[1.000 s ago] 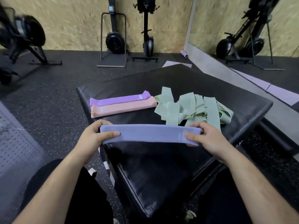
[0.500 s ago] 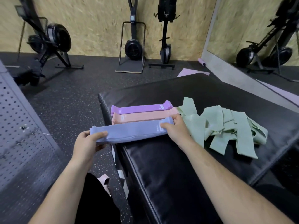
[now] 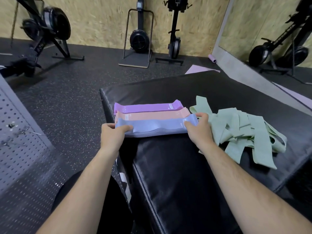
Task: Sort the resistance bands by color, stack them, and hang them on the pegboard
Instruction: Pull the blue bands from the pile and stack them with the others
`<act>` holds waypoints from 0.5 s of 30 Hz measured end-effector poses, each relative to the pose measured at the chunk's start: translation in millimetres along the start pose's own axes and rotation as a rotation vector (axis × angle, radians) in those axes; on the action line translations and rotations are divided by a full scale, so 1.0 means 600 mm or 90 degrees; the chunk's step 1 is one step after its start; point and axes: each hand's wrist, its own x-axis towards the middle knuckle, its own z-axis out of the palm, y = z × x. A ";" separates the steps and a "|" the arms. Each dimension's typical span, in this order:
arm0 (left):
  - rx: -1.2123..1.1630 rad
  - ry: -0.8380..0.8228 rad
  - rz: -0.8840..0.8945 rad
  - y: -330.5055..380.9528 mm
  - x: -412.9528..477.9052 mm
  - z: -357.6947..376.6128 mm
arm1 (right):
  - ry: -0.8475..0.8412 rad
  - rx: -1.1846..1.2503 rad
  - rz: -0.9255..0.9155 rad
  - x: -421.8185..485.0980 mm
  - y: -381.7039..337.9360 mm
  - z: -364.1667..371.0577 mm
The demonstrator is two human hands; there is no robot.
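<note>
Blue bands (image 3: 157, 128) | left hand (image 3: 112, 134) grips end | right hand (image 3: 197, 128) grips end

Blue bands (image 3: 157, 128): flat stack, nearest, touching pink.
Pink bands (image 3: 152, 115): stack between blue and purple.
Purple bands (image 3: 146, 107): farthest stack.
Green bands (image 3: 239, 132): tangled heap, right.
Pegboard (image 3: 20, 149): grey, far left.

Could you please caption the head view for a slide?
Left hand and right hand hold the blue stack beside the pink stack and purple stack; green bands lie loose.
</note>
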 end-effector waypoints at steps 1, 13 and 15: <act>0.010 0.009 0.001 -0.001 -0.001 0.001 | 0.010 0.013 -0.001 0.002 0.002 0.003; 0.160 0.050 0.125 -0.018 -0.013 0.003 | 0.095 -0.167 -0.179 -0.008 0.017 0.026; 0.161 0.057 0.153 -0.021 -0.021 0.001 | 0.131 -0.306 -0.276 -0.014 0.022 0.036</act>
